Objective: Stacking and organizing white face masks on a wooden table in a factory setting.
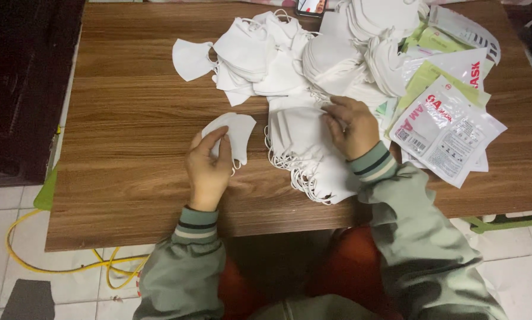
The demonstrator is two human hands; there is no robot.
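1. White mask (235,131), folded, pinched in the left hand (208,166), thumb and fingers closed on its lower edge, near the table's (129,118) front middle.
2. Right hand (353,126) lies curled on the stack (307,148) just beside it, fingertips pressing the top mask. Can't tell if it's actually gripping one.
3. Risk imo: the stack's ear loops hang near the front edge, so a sleeve drag could pull masks off.
4. Far-side heap (313,53) and packets (446,127) crowd the right.
5. Left half is bare wood, so there's room there.
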